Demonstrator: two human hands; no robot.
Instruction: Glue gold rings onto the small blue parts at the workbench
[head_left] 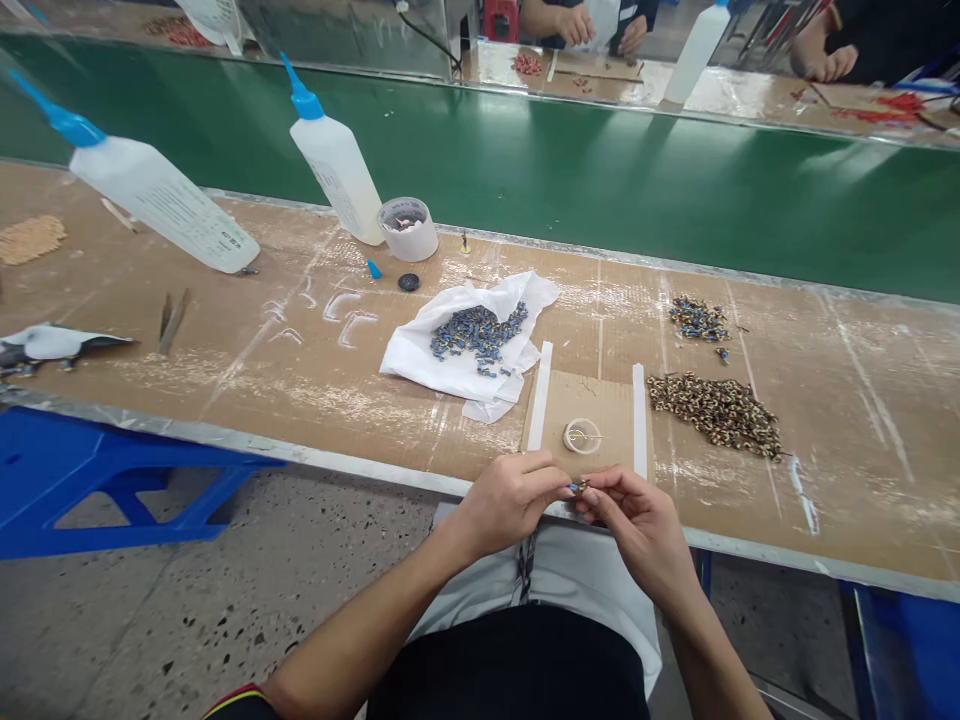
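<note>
At the table's front edge my left hand (517, 497) is closed in a pinch on a small blue piece (574, 488). My right hand (636, 520) pinches a small dark-and-gold piece (583, 485) against it, and the fingertips of both hands nearly meet. Just beyond them stands a small round cup (582, 436) with a thin stick in it. Many blue pieces (480, 335) lie on a crumpled white sheet (420, 355) to the left. On the right are a heap of dark-and-gold pieces (716, 412) and a smaller pile of blue-and-gold pieces (699, 318).
Two white bottles with blue nozzles, one upright (337, 175) and one tilted (161, 200), stand left of a tape roll (409, 230). Tweezers (174, 322) lie farther left. Behind runs a green belt (525, 170), with other people's hands (576, 25) beyond it.
</note>
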